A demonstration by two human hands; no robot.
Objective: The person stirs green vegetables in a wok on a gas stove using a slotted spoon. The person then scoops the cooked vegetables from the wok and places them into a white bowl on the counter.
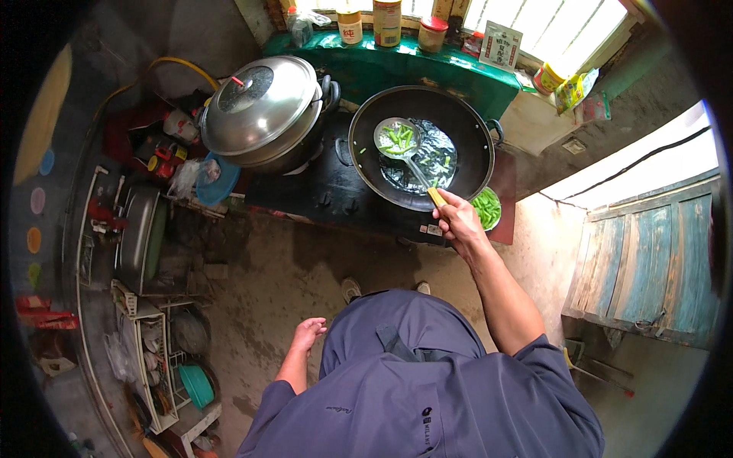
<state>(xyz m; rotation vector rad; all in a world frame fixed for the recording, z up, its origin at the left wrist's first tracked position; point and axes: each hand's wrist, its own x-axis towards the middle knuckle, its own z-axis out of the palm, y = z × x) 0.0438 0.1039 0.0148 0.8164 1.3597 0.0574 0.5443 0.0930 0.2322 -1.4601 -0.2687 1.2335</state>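
My right hand (pixel 458 217) grips the yellow handle of a metal skimmer (pixel 411 163). The skimmer's bowl holds cut green beans (pixel 399 139) and is over the left part of a large dark wok (pixel 477 131). More green pieces lie in the shiny liquid (pixel 426 157) at the wok's bottom. Beside the wok, partly hidden behind my right hand, a bowl of green beans (pixel 487 209) rests at the counter's right end. My left hand (pixel 309 333) hangs at my side with its fingers loosely curled, holding nothing visible.
The wok sits on a black gas stove (pixel 338 192). To its left stands a large lidded metal steamer pot (pixel 269 109). Jars and packets line a green ledge (pixel 355 57) under the window. A blue basin (pixel 220 180), a metal sink (pixel 137 235) and a rack (pixel 153 366) are at the left.
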